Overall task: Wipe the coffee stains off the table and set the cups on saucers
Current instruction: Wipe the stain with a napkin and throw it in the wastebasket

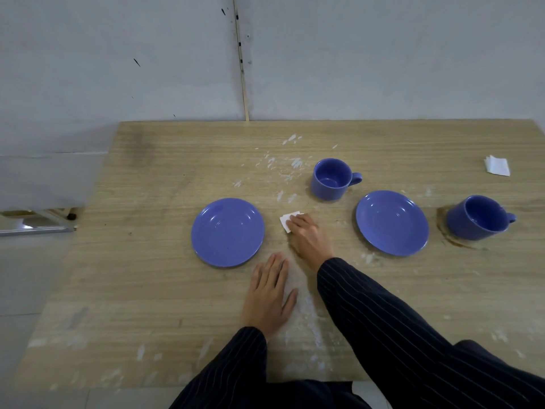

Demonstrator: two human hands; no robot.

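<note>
My right-hand fingers [298,224] press together on a folded white paper napkin [287,221] at table centre; my left hand [269,296] lies flat, fingers loosely together, at 6 o'clock; two blue ceramic saucers [227,232] [392,222] flank it at 9 and 3; blue mugs [331,180] [476,217] stand at 1 and 3 on the wooden table [147,276].

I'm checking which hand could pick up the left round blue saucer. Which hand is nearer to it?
The left hand: it lies flat just beyond the left round blue saucer's near rim. The right hand presses a white tissue further off.
</note>
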